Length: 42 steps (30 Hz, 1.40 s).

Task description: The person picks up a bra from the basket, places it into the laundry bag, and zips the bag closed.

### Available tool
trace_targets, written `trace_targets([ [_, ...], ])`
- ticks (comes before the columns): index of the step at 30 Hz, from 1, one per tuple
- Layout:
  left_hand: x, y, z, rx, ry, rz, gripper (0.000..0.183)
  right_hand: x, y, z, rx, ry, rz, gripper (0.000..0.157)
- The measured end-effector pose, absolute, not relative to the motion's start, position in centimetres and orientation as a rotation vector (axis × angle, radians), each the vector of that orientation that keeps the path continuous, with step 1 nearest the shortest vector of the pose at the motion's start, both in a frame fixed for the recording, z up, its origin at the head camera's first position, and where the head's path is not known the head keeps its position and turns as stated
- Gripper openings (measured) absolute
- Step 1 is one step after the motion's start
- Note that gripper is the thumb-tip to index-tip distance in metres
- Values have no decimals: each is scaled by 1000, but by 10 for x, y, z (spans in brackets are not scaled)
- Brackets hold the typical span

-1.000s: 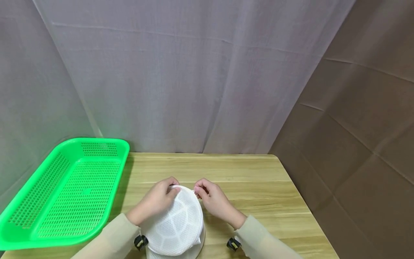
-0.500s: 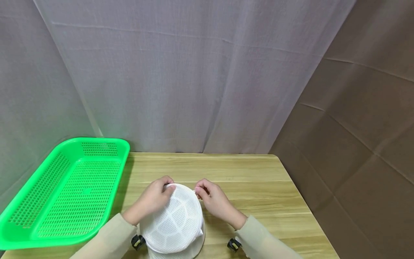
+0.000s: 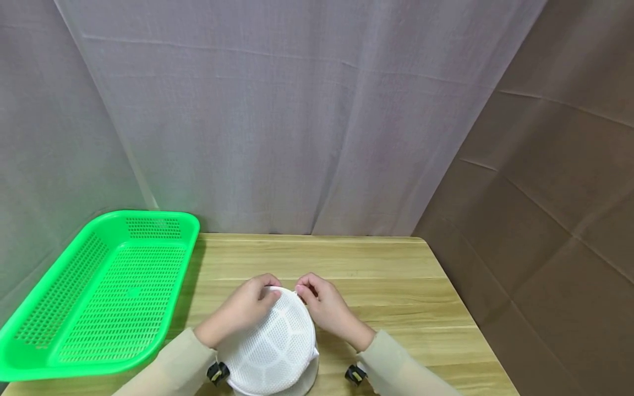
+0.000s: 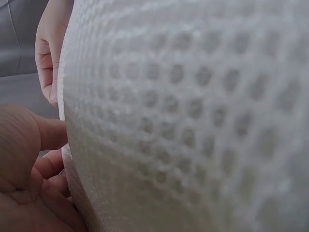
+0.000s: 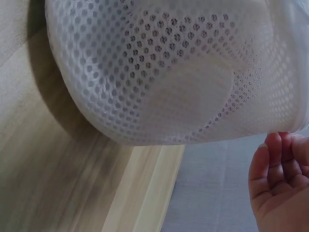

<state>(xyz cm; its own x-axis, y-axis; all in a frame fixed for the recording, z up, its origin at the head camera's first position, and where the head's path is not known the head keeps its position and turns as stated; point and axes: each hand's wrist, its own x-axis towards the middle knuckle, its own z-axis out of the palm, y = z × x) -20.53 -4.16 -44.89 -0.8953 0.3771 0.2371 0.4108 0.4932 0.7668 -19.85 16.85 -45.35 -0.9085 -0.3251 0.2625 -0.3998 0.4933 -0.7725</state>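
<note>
A round white mesh laundry bag (image 3: 272, 349) stands near the front of the table, its round top panel facing up. My left hand (image 3: 247, 308) grips the far edge of that panel, thumb on top and fingers below; in the left wrist view the thumb (image 4: 50, 134) presses against the rim. Just to the right, my right hand (image 3: 327, 305) pinches something small at the rim, mostly hidden by the fingertips. The right wrist view shows the mesh side of the bag (image 5: 96, 63), with the right hand (image 5: 282, 188) at its edge.
A green plastic basket (image 3: 165, 324) with slotted walls stands on the left of the wooden table (image 3: 386, 280). Grey cloth (image 3: 247, 137) hangs behind the table, and a brown cloth wall (image 3: 555, 220) rises on the right.
The left hand and the bag's top shift slightly left, then back right and nearer to the right hand. The right hand stays almost in place, still pinching at the rim.
</note>
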Motion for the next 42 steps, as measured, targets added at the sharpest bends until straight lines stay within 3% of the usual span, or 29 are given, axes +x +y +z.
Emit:
trace_targets([
  [30, -212, -54, -460, -440, -2664, -1435, 7, -196, 175, -456, 629, -2683, 1368, 12],
  [42, -208, -49, -452, -489, -2665, -1452, 5, -197, 177, -458, 609, -2679, 1356, 12],
])
